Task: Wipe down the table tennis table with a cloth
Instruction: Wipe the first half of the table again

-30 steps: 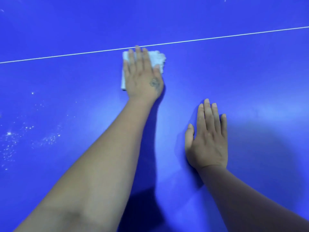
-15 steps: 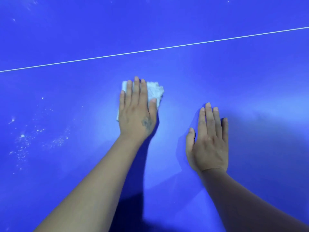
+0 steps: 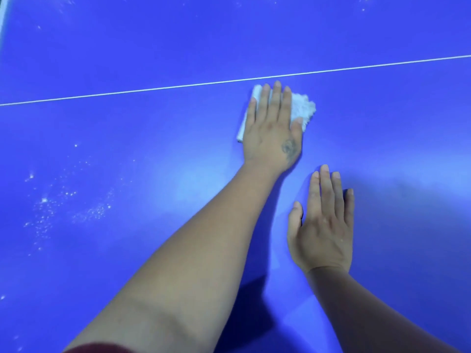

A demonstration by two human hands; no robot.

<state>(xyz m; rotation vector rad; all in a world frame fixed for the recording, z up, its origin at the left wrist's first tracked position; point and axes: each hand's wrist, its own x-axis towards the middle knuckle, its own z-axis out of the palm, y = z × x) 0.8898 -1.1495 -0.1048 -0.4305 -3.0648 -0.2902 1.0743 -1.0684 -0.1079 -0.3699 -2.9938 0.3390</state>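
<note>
text: none readable anywhere in view
table [image 3: 356, 34]: no brand, no nos., no label seen; only a plain white line [image 3: 153, 89] is painted across the blue top
left hand [image 3: 274, 131]: small dark mark on back, too blurred to be read
cloth [image 3: 303, 108]: no tag seen

Left hand [image 3: 271, 128] with white cloth [image 3: 303, 108]: half a second ago near the person, well short of the white line [image 3: 153, 89]; now pushed away again, fingertips just below the line, arm more outstretched and angled further right, closer to the right hand [image 3: 322, 225].
</note>
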